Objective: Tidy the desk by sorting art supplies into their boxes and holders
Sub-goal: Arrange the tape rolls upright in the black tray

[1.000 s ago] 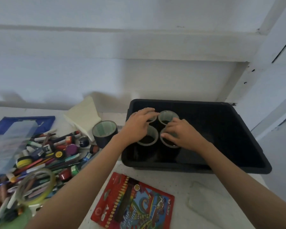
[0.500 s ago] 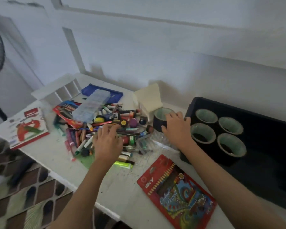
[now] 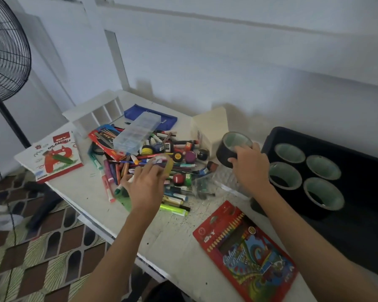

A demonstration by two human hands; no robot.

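Our right hand (image 3: 249,171) is wrapped round a black tape roll (image 3: 229,149), tipped on its edge just beside the black plastic bin (image 3: 271,136). That makes sense to us, since four matching rolls (image 3: 289,152) stand hole-up in a neat square in there. They're all glossy black outside, with pale greenish cores. Our left hand (image 3: 146,188) is spread over the jumble of markers (image 3: 179,149) mid-desk (image 3: 92,192), fingertips at a see-through yellowish tape ring (image 3: 169,165). We honestly can't tell if it's gripping that or just touching it. Our guess is it's bin-bound too. The flat red colour pencil box (image 3: 247,251) lies nearer us.
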